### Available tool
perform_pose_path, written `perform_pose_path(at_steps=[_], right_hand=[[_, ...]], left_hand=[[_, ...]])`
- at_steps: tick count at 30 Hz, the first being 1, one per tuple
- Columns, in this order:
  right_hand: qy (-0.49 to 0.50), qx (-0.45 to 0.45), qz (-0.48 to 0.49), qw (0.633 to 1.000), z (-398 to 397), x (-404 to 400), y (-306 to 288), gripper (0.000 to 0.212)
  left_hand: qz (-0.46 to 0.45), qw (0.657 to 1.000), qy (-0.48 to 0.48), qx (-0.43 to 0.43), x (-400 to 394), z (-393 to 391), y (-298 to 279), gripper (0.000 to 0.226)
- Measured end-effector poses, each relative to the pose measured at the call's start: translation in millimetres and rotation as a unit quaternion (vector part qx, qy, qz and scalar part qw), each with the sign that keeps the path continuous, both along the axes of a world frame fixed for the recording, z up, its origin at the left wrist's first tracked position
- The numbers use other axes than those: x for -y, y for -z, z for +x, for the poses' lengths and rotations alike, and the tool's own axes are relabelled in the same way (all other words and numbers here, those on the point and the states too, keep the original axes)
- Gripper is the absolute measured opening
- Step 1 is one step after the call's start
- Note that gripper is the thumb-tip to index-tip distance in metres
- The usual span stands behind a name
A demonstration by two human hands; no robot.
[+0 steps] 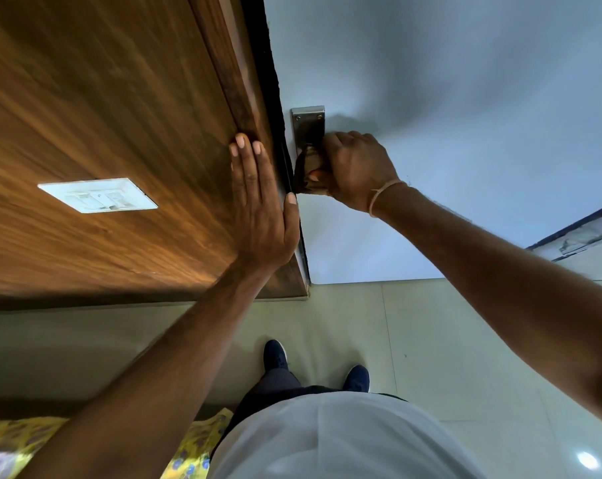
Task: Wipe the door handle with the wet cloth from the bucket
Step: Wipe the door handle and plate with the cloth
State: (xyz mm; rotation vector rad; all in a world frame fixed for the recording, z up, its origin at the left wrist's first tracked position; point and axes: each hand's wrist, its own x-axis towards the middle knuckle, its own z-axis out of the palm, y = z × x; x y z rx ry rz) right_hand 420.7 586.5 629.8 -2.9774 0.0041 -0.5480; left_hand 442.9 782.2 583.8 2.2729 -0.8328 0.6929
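Gripping a dark brown crumpled cloth [309, 171], the right hand [356, 169] is curled tight around it, fingers folded in and thumb tip showing at the cloth's lower edge; the cloth is pressed against the brushed-metal door handle plate [308, 124], whose screwed upper end shows just above the knuckles, while the lever itself is hidden under cloth and hand; a thin pale band [384, 197] circles the right wrist, just behind the hand; the pale grey-white door [465, 98] carrying the plate spreads away behind and to the far side of the right hand. Just across the dark door gap, the left hand [261, 209] lies flat and spread, palm down, on the brown wood-grain wall panel [102, 98], fingers straight and together, thumb angled out toward the door edge, holding nothing; the two hands are near each other but apart. Beyond the left hand's outer side, a white rectangular switch plate [97, 195] sits on the same panel. Below both forearms, two dark blue shoes [275, 354] stand on pale floor tiles [448, 340].
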Motion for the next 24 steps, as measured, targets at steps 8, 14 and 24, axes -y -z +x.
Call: perform_pose_path(at_steps=[8,14,24], right_hand=[[-0.007,-0.053,0.021,0.998,-27,49,-11,0.030],[0.016,-0.009,0.012,1.000,-10,-7,-5,0.028],[0.054,-0.013,0.226,0.973,-48,46,8,0.027]], left_hand=[[-0.004,1.000,0.002,-0.007,3,-3,0,0.075],[0.012,1.000,-0.014,-0.006,7,-8,-3,0.080],[0.005,1.000,-0.014,-0.026,11,-12,-3,0.083]])
